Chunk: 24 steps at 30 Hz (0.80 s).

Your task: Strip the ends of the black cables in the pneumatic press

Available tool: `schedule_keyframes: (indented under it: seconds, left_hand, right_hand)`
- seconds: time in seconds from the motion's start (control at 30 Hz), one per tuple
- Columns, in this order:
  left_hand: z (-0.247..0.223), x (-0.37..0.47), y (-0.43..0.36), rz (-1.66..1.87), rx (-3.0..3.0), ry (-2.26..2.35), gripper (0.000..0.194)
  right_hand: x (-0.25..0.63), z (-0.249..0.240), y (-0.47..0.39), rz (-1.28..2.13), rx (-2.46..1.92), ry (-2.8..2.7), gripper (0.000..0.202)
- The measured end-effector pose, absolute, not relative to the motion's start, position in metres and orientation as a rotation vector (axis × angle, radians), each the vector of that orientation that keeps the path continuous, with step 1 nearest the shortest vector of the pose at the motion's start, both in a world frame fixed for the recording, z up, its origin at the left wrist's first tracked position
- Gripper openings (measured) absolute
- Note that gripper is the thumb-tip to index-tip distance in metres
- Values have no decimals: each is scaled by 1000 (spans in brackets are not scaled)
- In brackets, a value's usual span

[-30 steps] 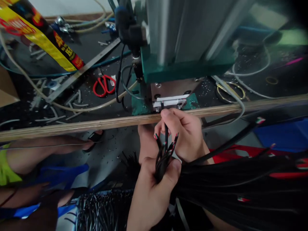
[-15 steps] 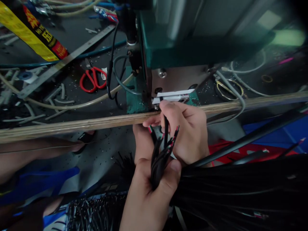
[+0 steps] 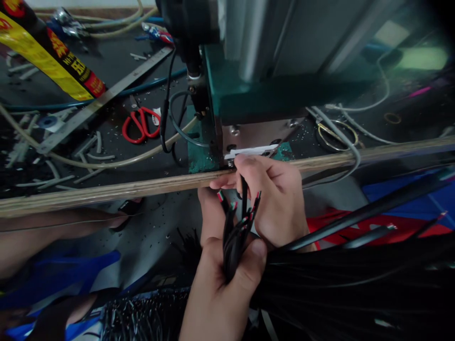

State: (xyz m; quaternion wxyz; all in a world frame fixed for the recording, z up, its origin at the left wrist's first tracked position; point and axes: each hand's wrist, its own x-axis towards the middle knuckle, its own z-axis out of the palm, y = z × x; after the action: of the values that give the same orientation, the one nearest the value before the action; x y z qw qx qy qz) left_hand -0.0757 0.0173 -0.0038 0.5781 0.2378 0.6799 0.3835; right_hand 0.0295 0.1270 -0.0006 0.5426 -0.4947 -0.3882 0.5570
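My left hand [image 3: 227, 284] is closed around a bundle of thin black cables [image 3: 232, 251]. Red, green and white wire ends stick out at the bundle's top. Just above it, my right hand [image 3: 275, 199] pinches a single black cable [image 3: 244, 187] against the front of a green machine [image 3: 245, 97]. Its fingertips sit right below a white strip [image 3: 252, 151] at the foot of the machine's metal plate [image 3: 261, 135]. Fingers and strip hide the far end of that cable.
A wooden bench edge [image 3: 106, 193] runs across below the machine. Red-handled scissors [image 3: 142, 125], a steel ruler [image 3: 106, 99], a yellow-black packet [image 3: 53, 52] and grey tubing scraps lie on the left. A mass of black cables [image 3: 355, 274] fills the lower right. Another person's leg [image 3: 60, 227] shows at left.
The machine's metal plate has come down, and the gap between the two white strips has closed. Both hands keep their grip in about the same place. The view has shifted slightly.
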Motion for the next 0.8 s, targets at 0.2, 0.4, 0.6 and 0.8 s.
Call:
schedule_keyframes:
  seconds: [0.2, 0.4, 0.6, 0.8]
  left_hand:
    - [-24, -87, 12, 824, 573, 1491, 45]
    - [-33, -89, 4, 895, 627, 1448, 60]
    - [-32, -77, -2, 1040, 610, 1445, 69]
    - [-33, -78, -7, 965, 586, 1570, 74]
  right_hand:
    - [30, -6, 118, 1273, -1057, -1015, 47]
    - [40, -18, 101, 1062, -888, -1246, 42]
    - [54, -20, 87, 1079, -768, -1292, 33]
    - [64, -36, 88, 1214, -482, -1312, 40]
